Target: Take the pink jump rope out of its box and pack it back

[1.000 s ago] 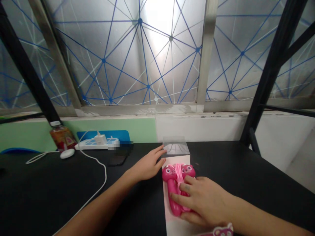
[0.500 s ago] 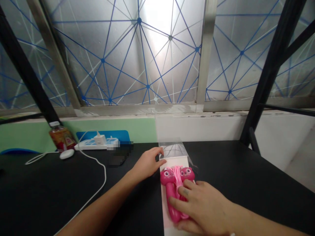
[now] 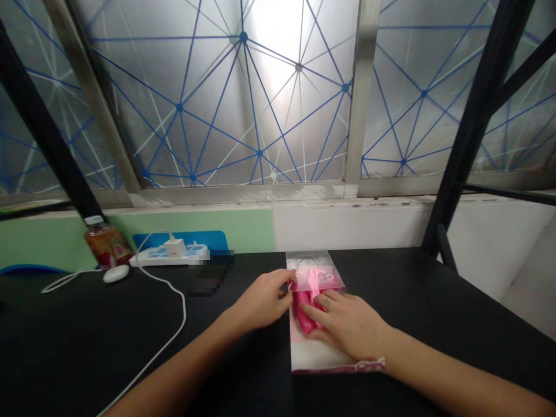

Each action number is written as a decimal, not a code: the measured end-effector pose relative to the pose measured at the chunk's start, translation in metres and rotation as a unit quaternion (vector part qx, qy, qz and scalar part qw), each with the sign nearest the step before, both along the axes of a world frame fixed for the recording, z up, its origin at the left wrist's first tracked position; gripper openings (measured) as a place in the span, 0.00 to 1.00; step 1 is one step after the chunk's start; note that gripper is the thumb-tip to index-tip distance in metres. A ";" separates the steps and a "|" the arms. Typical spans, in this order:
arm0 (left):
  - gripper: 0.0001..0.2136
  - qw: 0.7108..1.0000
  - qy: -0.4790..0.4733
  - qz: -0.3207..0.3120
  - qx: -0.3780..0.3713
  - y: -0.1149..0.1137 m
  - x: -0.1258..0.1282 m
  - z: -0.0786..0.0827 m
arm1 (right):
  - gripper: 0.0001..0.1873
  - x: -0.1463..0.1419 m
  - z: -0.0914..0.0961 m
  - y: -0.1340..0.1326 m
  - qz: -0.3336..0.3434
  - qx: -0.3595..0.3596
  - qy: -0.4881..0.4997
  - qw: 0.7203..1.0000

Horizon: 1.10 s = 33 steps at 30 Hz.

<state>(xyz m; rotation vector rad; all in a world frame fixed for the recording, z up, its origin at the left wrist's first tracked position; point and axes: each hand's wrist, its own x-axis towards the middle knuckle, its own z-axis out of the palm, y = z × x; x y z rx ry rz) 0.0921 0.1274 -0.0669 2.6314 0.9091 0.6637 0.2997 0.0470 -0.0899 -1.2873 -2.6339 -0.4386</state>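
Left hand [image 3: 264, 298] curls, perhaps pinching, right hand [image 3: 347, 325] palm-down

A pink jump rope [image 3: 304, 315] lies lengthwise on a pink-and-white card [image 3: 315, 354], its animal-head handle tops [image 3: 330, 279] showing through a clear plastic bag [image 3: 309, 259].

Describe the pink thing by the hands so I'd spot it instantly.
Find the black table below the patterned window. Near its middle lies a pale card, left hand at its left edge, right hand over it. The pink thing on it, partly under clear plastic, has a thick glossy handle beside bundled cord, far brighter than the card.
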 end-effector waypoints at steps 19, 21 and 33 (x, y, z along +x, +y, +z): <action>0.13 1.000 0.010 -0.009 -0.002 0.003 -0.004 0.009 | 0.24 -0.002 0.023 -0.027 0.182 -0.185 0.066 0.963; 0.13 1.000 0.012 -0.008 -0.004 0.003 -0.004 0.009 | 0.26 0.002 0.018 -0.022 0.144 -0.188 0.091 0.967; 0.10 0.999 0.030 -0.007 0.008 -0.005 -0.007 0.018 | 0.20 0.016 0.039 -0.031 0.119 -0.204 0.111 0.965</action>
